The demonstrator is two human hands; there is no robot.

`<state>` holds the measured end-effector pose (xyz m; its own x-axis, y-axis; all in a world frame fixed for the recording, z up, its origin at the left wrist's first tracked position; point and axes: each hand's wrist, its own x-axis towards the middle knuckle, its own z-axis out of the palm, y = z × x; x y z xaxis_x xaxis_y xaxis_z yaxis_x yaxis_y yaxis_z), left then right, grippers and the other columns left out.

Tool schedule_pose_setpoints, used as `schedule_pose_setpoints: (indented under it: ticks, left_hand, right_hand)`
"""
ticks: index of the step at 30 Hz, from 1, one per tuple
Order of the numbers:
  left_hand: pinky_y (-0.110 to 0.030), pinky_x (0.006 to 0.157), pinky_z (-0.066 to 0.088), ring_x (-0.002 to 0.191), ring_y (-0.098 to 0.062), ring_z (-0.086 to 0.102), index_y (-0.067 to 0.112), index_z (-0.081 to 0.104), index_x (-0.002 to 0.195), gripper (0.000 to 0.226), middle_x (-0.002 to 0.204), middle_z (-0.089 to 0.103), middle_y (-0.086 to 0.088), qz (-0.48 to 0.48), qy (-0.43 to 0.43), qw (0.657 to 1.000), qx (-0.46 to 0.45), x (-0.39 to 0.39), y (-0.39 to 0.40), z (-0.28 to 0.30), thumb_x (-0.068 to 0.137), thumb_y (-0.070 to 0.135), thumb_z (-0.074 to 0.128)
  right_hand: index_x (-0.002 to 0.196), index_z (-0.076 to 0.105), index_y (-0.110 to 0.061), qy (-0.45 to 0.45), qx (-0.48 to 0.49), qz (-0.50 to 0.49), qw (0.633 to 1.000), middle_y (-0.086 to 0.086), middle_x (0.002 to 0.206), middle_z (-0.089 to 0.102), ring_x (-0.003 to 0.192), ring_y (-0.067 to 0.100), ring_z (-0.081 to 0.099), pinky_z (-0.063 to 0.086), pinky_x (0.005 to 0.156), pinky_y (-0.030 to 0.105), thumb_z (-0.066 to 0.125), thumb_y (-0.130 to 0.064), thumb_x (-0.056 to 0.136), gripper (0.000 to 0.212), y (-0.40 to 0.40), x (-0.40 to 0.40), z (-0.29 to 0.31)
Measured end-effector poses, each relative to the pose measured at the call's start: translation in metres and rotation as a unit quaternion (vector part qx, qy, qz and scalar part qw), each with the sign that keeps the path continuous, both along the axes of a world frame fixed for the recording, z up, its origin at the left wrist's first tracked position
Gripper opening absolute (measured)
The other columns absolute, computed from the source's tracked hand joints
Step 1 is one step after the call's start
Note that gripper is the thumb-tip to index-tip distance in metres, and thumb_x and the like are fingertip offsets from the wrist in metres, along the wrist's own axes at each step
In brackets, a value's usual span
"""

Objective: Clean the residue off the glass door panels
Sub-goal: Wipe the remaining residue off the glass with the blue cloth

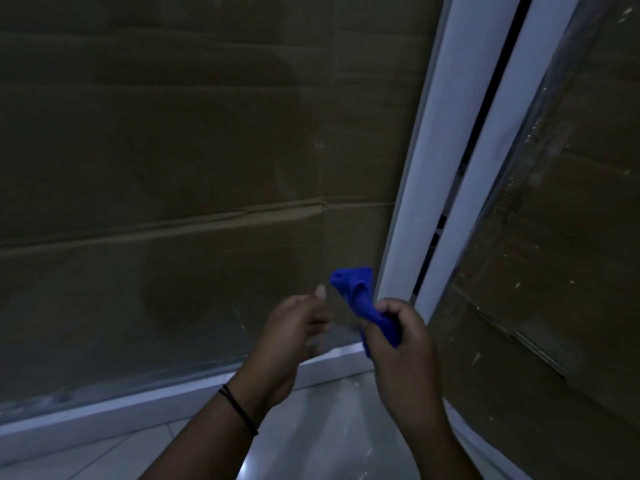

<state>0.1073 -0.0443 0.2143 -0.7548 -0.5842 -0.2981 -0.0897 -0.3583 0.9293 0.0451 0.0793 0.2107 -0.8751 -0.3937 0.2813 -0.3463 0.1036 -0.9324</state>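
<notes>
At door bottom corner: both hands raised, apart.
R hand (398, 337): gripped blue cloth (356, 296) (bunched).
L hand (294, 327): blurred; grip unclear, near glass panel (173, 202).

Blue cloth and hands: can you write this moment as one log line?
right hand grips blue cloth | left hand near left glass panel, grip unclear | specks on right glass panel

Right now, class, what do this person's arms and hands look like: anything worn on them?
Both forearms are bare, with no sleeves in view. The left hand has thin black bands round its wrist. The right hand wears nothing visible: no glove, ring or watch.
</notes>
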Motion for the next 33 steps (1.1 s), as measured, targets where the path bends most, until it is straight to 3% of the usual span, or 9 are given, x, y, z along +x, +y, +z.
schedule_pose_setpoints:
  ticks: [4,8,13,16,18,22,27,29,33]
  left_hand:
    - [-0.045,0.088,0.055,0.100,-0.028,0.068,0.009,0.071,0.110,0.048,0.113,0.069,-0.016,-0.101,0.104,0.983,0.112,0.016,0.005,0.010,0.088,0.047,0.053]
    - [-0.045,0.086,0.056,0.098,-0.030,0.069,0.000,0.063,0.113,0.044,0.109,0.070,-0.019,-0.058,0.113,0.982,0.140,0.026,0.004,0.013,0.080,0.029,0.058]
    - [-0.042,0.087,0.056,0.109,-0.033,0.064,-0.004,0.059,0.121,0.043,0.119,0.065,-0.023,-0.093,0.173,0.961,0.195,0.038,0.009,0.021,0.093,0.027,0.049]
    - [-0.040,0.091,0.054,0.112,-0.035,0.061,-0.009,0.059,0.120,0.046,0.122,0.061,-0.027,-0.110,0.201,0.948,0.222,0.042,0.013,0.022,0.090,0.024,0.047]
    - [-0.035,0.087,0.055,0.111,-0.033,0.062,-0.007,0.063,0.116,0.041,0.121,0.063,-0.025,-0.116,0.193,0.958,0.177,0.045,0.016,0.022,0.088,0.019,0.050]
    - [-0.036,0.083,0.055,0.096,-0.023,0.066,0.010,0.075,0.100,0.027,0.107,0.071,-0.013,-0.088,0.136,0.986,0.034,0.053,0.016,0.024,0.085,0.025,0.057]
    - [-0.029,0.070,0.054,0.081,-0.019,0.068,0.009,0.069,0.084,0.018,0.088,0.072,-0.011,-0.048,0.088,0.993,-0.065,0.064,0.011,0.035,0.092,0.015,0.055]
    - [-0.027,0.067,0.054,0.081,-0.020,0.070,0.007,0.069,0.084,0.021,0.087,0.074,-0.010,-0.032,0.078,0.990,-0.117,0.068,0.013,0.040,0.094,0.010,0.051]
    - [-0.032,0.075,0.058,0.083,-0.021,0.071,0.009,0.073,0.078,0.022,0.085,0.074,-0.007,-0.011,0.064,0.978,-0.198,0.077,0.017,0.048,0.092,0.008,0.056]
  right_hand:
    - [0.088,0.066,-0.018,0.240,0.076,0.018,0.968,-0.008,0.097,0.056,0.094,0.002,0.053,0.039,0.080,0.008,0.064,0.010,0.074,0.032,0.002,0.018,-0.002]
    - [0.095,0.070,-0.020,0.194,0.031,0.036,0.980,-0.015,0.107,0.058,0.103,-0.002,0.054,0.040,0.084,0.008,0.064,-0.019,0.079,0.018,0.009,0.031,-0.005]
    - [0.111,0.065,-0.028,0.207,0.043,0.045,0.976,-0.016,0.116,0.053,0.111,-0.005,0.047,0.036,0.090,0.007,0.066,-0.044,0.075,0.040,0.012,0.039,0.008]
    - [0.109,0.070,-0.022,0.246,0.088,0.028,0.965,-0.012,0.112,0.052,0.108,0.007,0.051,0.042,0.090,0.019,0.076,-0.025,0.075,0.035,0.009,0.041,0.008]
    - [0.103,0.072,-0.021,0.205,0.070,0.019,0.976,-0.015,0.107,0.055,0.103,0.006,0.054,0.044,0.084,0.017,0.072,-0.016,0.081,0.023,0.008,0.044,0.013]
    - [0.082,0.076,-0.029,-0.011,-0.041,0.099,0.994,-0.018,0.095,0.063,0.088,-0.001,0.061,0.045,0.070,0.008,0.055,-0.041,0.082,0.025,0.009,0.050,0.034]
    - [0.086,0.075,-0.021,-0.213,-0.084,0.125,0.965,0.000,0.089,0.074,0.085,0.017,0.068,0.054,0.076,0.035,0.055,-0.028,0.089,0.021,0.012,0.049,0.044]
    - [0.091,0.073,-0.022,-0.195,-0.072,0.137,0.969,-0.003,0.091,0.073,0.086,0.015,0.068,0.056,0.078,0.035,0.061,-0.032,0.084,0.017,0.011,0.054,0.047]
    - [0.091,0.069,-0.032,-0.037,-0.004,0.113,0.993,-0.016,0.089,0.068,0.083,-0.004,0.063,0.049,0.068,0.010,0.069,-0.044,0.073,0.022,0.008,0.067,0.048]
